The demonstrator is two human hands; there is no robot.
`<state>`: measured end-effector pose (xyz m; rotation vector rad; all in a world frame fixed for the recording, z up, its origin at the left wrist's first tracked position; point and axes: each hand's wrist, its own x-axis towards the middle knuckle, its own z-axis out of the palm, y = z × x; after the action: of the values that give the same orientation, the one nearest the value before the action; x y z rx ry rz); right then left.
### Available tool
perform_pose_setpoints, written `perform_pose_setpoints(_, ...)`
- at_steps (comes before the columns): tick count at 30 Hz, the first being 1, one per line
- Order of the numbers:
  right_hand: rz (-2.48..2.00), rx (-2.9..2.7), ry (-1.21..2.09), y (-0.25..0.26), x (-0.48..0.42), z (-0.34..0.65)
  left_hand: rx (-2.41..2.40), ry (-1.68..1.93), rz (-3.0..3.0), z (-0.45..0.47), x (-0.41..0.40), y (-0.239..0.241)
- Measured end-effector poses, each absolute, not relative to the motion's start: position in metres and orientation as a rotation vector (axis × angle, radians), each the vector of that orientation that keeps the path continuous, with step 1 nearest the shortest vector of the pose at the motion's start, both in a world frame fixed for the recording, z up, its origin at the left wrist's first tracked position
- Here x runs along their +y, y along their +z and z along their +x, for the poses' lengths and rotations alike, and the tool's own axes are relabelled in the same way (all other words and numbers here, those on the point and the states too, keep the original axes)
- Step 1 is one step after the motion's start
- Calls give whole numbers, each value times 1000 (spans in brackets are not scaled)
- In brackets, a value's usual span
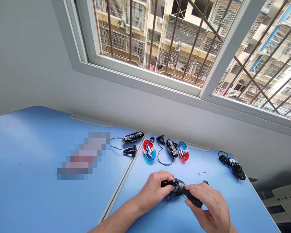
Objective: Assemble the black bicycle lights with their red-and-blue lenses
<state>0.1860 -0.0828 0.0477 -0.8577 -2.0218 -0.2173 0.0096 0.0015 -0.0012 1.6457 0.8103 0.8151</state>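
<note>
My left hand (pixel 158 186) is closed on a black oval housing (pixel 176 191) with shiny and clear parts, held low over the blue table. A thin black wire loops beneath it. In my right hand (pixel 210 200), thumb and fingers pinch a thick black handle-like piece (pixel 194 198). Its narrow end meets the right side of the housing; whether the two are joined I cannot tell. The fingers hide part of both things. A small dark part (pixel 205 183) shows just behind my right hand.
Farther back lie a red-and-blue clear shell (pixel 149 150), a similar blue-and-red shell (pixel 183 151) and wired black oval units (pixel 172 148), (pixel 133 137), (pixel 237 169). Two small screws (pixel 199 174) lie beyond my hands. A seam (pixel 126 173) splits the tables (pixel 38 139); a barred window (pixel 155 35) stands behind.
</note>
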Motion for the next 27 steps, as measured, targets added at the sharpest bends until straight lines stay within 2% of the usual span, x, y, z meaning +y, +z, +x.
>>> perform_pose_setpoints(21, -896, -1902, -85, 46, -80, 187, 828, 810, 1669, 9, 2, 0)
perform_pose_setpoints(27, -920, -1906, -153, 47, -81, 184, 817, 811, 1681, 9, 2, 2)
